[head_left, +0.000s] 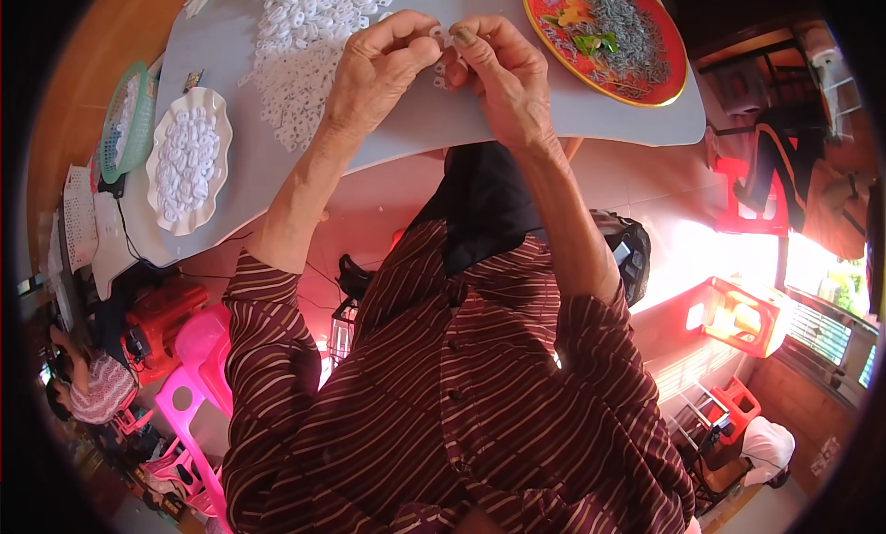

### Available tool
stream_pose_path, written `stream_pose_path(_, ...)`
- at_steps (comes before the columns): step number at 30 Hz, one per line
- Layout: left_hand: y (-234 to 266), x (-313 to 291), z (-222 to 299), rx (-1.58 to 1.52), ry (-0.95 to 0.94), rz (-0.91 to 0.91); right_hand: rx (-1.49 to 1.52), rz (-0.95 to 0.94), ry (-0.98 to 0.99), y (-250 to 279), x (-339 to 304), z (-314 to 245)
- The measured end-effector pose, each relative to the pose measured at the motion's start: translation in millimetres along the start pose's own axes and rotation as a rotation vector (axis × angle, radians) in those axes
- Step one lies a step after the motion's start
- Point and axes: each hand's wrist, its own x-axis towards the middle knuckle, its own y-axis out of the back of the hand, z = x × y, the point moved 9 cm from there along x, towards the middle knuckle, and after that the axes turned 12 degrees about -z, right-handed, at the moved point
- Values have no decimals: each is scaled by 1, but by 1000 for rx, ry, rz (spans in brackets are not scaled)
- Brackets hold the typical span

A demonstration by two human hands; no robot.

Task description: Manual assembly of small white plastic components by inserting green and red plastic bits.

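Note:
Over the grey table, my left hand [380, 71] pinches a small white plastic piece [437, 34] between thumb and fingertips. Facing it, my right hand [510, 77] is closed as well, its thumb and fingers pressed around a white piece at the same spot. Another bit of white plastic shows just beneath the fingertips. Whether the hands grip one part or two, I cannot make out. Left of my hands spreads a heap of loose white plastic pieces [300, 68]. To the right, a round red tray [666, 89] bears many thin grey metal pieces [632, 31].
A scalloped white dish [218, 119] of white pieces stands at the table's left, beside a green basket [138, 132]. Red stools [749, 317] and a pink chair [189, 386] stand on the floor. Other people sit at lower left and lower right.

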Motion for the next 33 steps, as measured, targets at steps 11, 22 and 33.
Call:
stream_pose_path(11, -3, 0, -4, 104, 190, -85, -50, 77, -1, 6, -4, 0)
stream_pose_path(22, -5, 3, 3, -89, 134, -72, -39, 82, 100, 7, -3, -4)
stream_pose_path(33, -5, 4, 12, 182, 37, -29, -86, 85, 88, 4, -5, -8)
